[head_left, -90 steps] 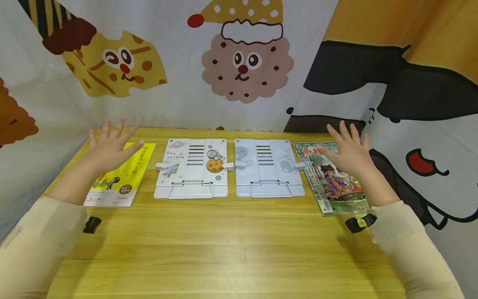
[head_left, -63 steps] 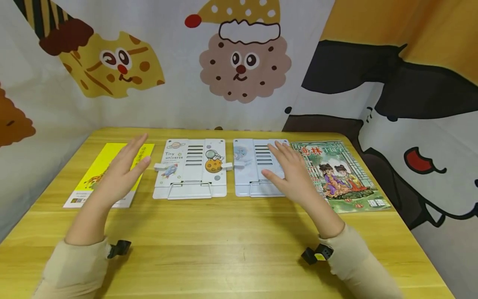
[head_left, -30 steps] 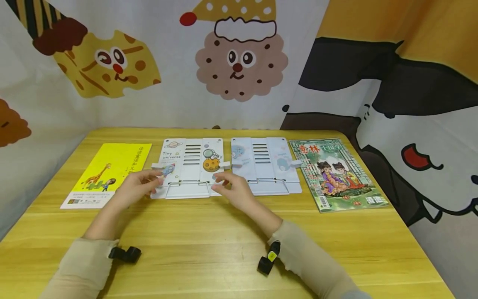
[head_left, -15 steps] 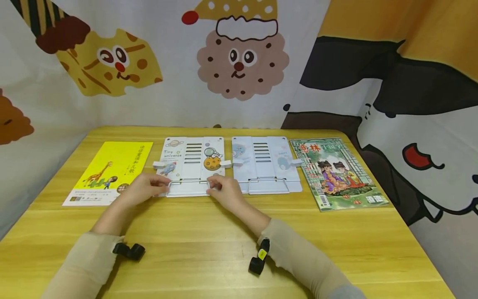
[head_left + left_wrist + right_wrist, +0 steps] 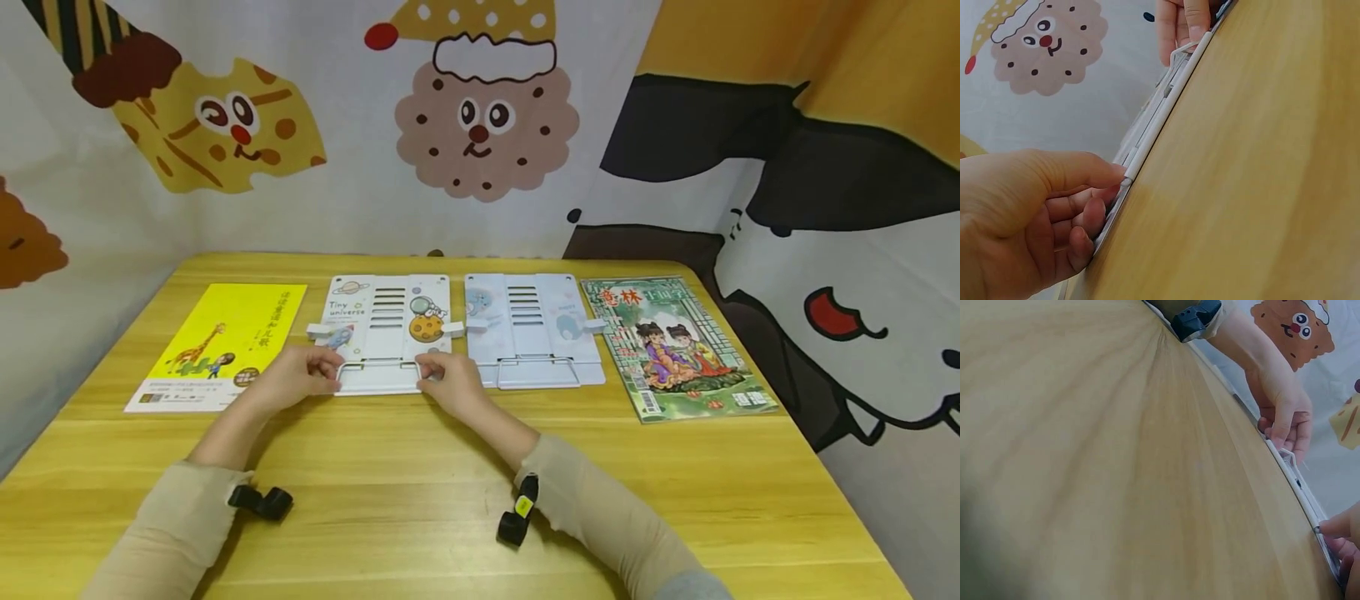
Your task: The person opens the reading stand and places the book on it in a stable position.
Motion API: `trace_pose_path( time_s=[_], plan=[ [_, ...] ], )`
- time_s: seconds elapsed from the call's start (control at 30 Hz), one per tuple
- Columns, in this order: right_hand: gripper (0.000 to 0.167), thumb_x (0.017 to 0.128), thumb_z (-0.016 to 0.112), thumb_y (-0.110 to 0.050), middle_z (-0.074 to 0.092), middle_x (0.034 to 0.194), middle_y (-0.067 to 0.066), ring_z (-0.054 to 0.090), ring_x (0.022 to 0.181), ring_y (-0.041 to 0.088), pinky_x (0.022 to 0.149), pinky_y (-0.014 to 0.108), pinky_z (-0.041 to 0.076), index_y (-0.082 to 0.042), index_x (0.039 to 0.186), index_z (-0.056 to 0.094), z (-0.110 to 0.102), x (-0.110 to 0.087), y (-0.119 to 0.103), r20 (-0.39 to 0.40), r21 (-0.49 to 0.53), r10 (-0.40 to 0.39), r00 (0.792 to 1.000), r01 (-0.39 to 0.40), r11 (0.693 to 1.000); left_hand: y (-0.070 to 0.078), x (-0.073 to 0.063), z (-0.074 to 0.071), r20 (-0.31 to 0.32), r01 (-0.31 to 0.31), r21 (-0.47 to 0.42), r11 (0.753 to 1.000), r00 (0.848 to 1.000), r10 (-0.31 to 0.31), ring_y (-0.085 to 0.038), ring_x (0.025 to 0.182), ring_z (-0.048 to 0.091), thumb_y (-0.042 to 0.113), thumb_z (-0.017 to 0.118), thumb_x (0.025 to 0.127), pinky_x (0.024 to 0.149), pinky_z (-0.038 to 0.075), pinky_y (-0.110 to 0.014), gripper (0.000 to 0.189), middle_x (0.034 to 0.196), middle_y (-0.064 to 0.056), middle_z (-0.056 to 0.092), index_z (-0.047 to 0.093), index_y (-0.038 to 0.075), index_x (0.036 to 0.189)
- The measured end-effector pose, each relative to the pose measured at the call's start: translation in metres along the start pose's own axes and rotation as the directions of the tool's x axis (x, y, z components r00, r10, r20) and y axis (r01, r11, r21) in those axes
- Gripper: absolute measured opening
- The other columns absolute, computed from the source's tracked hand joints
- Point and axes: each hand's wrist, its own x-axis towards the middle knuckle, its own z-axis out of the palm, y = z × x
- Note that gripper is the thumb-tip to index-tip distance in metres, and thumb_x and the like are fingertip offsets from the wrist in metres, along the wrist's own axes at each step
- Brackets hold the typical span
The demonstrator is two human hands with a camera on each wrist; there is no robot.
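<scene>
Head view: Your left hand (image 5: 292, 379) and right hand (image 5: 453, 387) are at the near edge of the astronaut-print stand (image 5: 386, 340), left of centre on the wooden table (image 5: 405, 517). The stand lies flat, its two near corners mostly covered by your fingers. Between the hands runs its wire bar (image 5: 378, 392); your right thumb and forefinger pinch the right end, your left fingertips the left. Wire and lip are both pale, so their line is hard to separate here. Just right, a pale blue stand (image 5: 534, 337) lies flat, its near left corner behind your right hand. Yellow booklet (image 5: 213, 350) at far left, lower right corner hidden by your left hand and forearm; magazine (image 5: 682, 350) at far right, fully seen. Both beige sleeves (image 5: 168, 517) run off the bottom edge.

Left wrist view: Stand seen nearly edge-on, a thin slanting strip, its print unreadable. Your left thumb presses the near end of the wire, forefinger mostly hidden behind it, remaining fingers curled. Your right hand, cut by the top edge, has its thumb on the wire's far corner; its palm is out of frame.

Right wrist view: Your right hand is cropped at the right edge: thumb and a few fingers only, so its grip cannot be told from here. Your left hand is whole, fingertips at the wire; the stand is a sliver. Lower left corner is a dark blur I can't identify.
</scene>
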Motion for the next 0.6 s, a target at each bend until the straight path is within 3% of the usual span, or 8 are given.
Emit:
trace_pose_path(
  time_s=[0.3, 0.6],
  plan=[
    [0.041, 0.076, 0.076, 0.004, 0.066, 0.079, -0.003, 0.057, 0.076, 0.012, 0.075, 0.025, 0.047, -0.005, 0.116, 0.067, 0.0004, 0.0002, 0.0025, 0.005, 0.043, 0.0, 1.0, 0.0, 0.999, 0.0004, -0.0005, 0.0009, 0.026, -0.04, -0.061, 0.997, 0.999, 0.041, -0.02, 0.07, 0.05, -0.004, 0.073, 0.08, 0.058, 0.042, -0.022, 0.033, 0.081, -0.011, 0.059, 0.059, -0.007, 0.109],
    [0.039, 0.077, 0.074, 0.005, 0.065, 0.078, -0.002, 0.049, 0.066, 0.008, 0.062, 0.022, 0.042, -0.006, 0.113, 0.065, -0.0005, -0.0013, 0.0022, 0.019, 0.091, -0.022, 1.0, 0.02, 0.996, -0.0021, -0.0023, -0.0004, 0.066, -0.072, -0.132, 0.989, 0.995, 0.081, -0.018, 0.069, 0.051, -0.006, 0.071, 0.081, 0.058, 0.042, -0.023, 0.033, 0.081, -0.013, 0.059, 0.055, -0.006, 0.11]
  ],
)
